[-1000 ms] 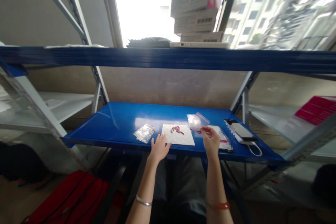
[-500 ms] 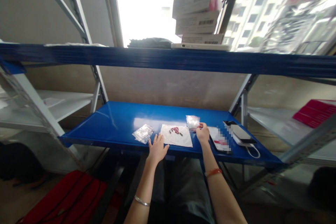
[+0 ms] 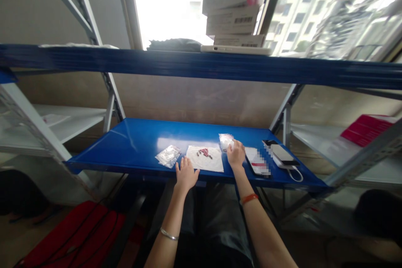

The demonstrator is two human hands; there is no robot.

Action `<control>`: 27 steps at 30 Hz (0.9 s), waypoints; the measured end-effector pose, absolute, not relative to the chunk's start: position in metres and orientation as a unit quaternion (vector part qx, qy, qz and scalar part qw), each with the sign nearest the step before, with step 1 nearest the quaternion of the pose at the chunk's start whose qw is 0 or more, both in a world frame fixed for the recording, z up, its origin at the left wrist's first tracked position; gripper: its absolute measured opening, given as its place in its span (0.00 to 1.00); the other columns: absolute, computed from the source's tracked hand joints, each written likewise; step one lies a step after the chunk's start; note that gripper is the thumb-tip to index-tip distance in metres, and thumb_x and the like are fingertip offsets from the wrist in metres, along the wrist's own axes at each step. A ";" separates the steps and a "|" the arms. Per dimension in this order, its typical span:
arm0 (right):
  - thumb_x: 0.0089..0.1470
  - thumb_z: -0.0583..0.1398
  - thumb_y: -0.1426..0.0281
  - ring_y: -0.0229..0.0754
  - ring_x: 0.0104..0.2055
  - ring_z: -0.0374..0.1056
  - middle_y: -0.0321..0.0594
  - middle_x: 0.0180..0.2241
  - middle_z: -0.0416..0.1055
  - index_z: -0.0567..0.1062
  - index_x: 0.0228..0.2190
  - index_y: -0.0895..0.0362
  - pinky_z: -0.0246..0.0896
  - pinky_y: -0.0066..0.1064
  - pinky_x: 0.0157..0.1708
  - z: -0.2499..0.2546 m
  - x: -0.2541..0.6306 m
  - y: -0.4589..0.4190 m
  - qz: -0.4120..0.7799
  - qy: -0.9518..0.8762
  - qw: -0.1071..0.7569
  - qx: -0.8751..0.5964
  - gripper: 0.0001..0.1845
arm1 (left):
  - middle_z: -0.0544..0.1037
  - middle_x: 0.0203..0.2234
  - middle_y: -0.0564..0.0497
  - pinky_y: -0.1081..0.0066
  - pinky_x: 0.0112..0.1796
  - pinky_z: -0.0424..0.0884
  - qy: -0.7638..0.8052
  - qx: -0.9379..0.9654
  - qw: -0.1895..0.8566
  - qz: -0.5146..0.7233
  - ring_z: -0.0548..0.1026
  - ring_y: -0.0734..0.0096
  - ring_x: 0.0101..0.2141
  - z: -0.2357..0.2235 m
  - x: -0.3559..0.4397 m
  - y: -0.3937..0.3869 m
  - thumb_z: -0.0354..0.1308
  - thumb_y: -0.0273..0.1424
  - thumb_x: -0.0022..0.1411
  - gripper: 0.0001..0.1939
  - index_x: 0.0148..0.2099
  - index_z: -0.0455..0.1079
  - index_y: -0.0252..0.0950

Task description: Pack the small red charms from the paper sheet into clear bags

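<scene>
On the blue table lies a white sheet, cloth or paper, with several small dark red and brown pieces heaped on it. My left hand rests with spread fingers by the sheet's left front corner, holding nothing. Just left of it is a pile of clear plastic bags. Right of the sheet, the curled fingers of my right hand are on the lower right part of a second stack of small clear plastic bags. That hand hides its fingertips and part of the stack.
Right of my right hand lies a phone-like flat device, partly pixelated. Beyond it are another phone and a white cable. A blue shelf beam crosses above the table, carrying stacked white boxes.
My right hand has moved over the right-hand bag stack and covers more of it. My left hand stays by the sheet. The whole view has shifted slightly.
</scene>
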State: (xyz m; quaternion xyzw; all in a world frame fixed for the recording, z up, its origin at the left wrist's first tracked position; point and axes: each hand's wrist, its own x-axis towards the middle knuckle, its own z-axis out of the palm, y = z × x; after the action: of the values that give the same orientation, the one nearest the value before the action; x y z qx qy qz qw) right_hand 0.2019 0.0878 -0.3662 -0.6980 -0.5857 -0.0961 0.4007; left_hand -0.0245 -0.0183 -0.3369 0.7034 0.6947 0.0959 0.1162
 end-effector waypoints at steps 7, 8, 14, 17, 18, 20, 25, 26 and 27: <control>0.52 0.55 0.58 0.57 0.59 0.50 0.61 0.57 0.53 0.55 0.57 0.64 0.49 0.44 0.52 -0.366 0.188 0.086 -0.097 -0.607 0.285 -0.736 0.36 | 0.53 0.61 0.32 0.58 0.59 0.47 0.686 0.710 0.098 0.123 0.49 0.54 0.62 -0.344 -0.027 -0.013 0.46 0.38 0.60 0.32 0.62 0.53 0.22; 0.53 0.54 0.58 0.57 0.58 0.51 0.61 0.57 0.53 0.54 0.58 0.65 0.50 0.43 0.52 -0.366 0.188 0.086 -0.090 -0.603 0.273 -0.744 0.36 | 0.54 0.61 0.32 0.58 0.59 0.48 0.686 0.710 0.096 0.127 0.49 0.55 0.62 -0.344 -0.028 -0.012 0.46 0.38 0.60 0.32 0.62 0.53 0.22; 0.54 0.52 0.61 0.54 0.53 0.60 0.59 0.54 0.57 0.53 0.58 0.65 0.53 0.40 0.49 -0.365 0.189 0.085 -0.062 -0.607 0.250 -0.752 0.34 | 0.56 0.60 0.31 0.59 0.59 0.48 0.681 0.712 0.095 0.144 0.51 0.55 0.62 -0.343 -0.029 -0.013 0.48 0.38 0.60 0.31 0.60 0.56 0.21; 0.54 0.52 0.62 0.54 0.52 0.60 0.59 0.53 0.58 0.54 0.57 0.66 0.54 0.40 0.48 -0.365 0.189 0.085 -0.062 -0.605 0.253 -0.753 0.33 | 0.59 0.59 0.34 0.59 0.59 0.48 0.672 0.715 0.091 0.170 0.54 0.57 0.61 -0.340 -0.029 -0.012 0.49 0.36 0.60 0.26 0.57 0.62 0.25; 0.54 0.52 0.62 0.54 0.53 0.60 0.59 0.53 0.58 0.55 0.57 0.66 0.54 0.40 0.48 -0.365 0.189 0.085 -0.060 -0.604 0.253 -0.753 0.32 | 0.60 0.59 0.35 0.60 0.59 0.49 0.667 0.716 0.087 0.188 0.55 0.58 0.60 -0.339 -0.030 -0.011 0.49 0.35 0.60 0.23 0.55 0.64 0.27; 0.54 0.52 0.62 0.55 0.53 0.59 0.59 0.53 0.58 0.55 0.57 0.66 0.54 0.40 0.49 -0.365 0.189 0.085 -0.060 -0.603 0.259 -0.752 0.32 | 0.62 0.58 0.38 0.62 0.59 0.50 0.657 0.711 0.075 0.239 0.57 0.61 0.60 -0.336 -0.032 -0.009 0.48 0.32 0.61 0.20 0.53 0.66 0.30; 0.54 0.51 0.62 0.56 0.57 0.55 0.61 0.54 0.58 0.52 0.57 0.68 0.51 0.42 0.52 -0.362 0.189 0.082 -0.084 -0.585 0.329 -0.737 0.34 | 0.64 0.57 0.44 0.62 0.56 0.57 0.687 0.633 0.016 0.357 0.57 0.62 0.60 -0.338 -0.056 -0.001 0.44 0.31 0.63 0.18 0.50 0.69 0.35; 0.54 0.51 0.63 0.56 0.56 0.55 0.62 0.54 0.59 0.51 0.58 0.69 0.51 0.42 0.52 -0.361 0.189 0.081 -0.091 -0.575 0.352 -0.733 0.35 | 0.65 0.57 0.44 0.60 0.56 0.57 0.700 0.609 0.002 0.373 0.57 0.61 0.60 -0.341 -0.063 0.001 0.44 0.31 0.63 0.18 0.50 0.70 0.35; 0.54 0.50 0.64 0.56 0.56 0.56 0.62 0.54 0.59 0.50 0.58 0.69 0.52 0.43 0.52 -0.361 0.188 0.078 -0.096 -0.560 0.375 -0.732 0.35 | 0.65 0.56 0.43 0.60 0.55 0.57 0.712 0.586 -0.009 0.387 0.57 0.60 0.59 -0.344 -0.071 0.003 0.44 0.31 0.63 0.18 0.50 0.70 0.35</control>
State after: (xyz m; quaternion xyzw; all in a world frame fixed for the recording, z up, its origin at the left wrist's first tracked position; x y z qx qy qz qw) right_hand 0.1884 0.0780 -0.3606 -0.7322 -0.5605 -0.0957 0.3749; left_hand -0.0707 0.0028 -0.3438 0.5864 0.7118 0.3866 -0.0087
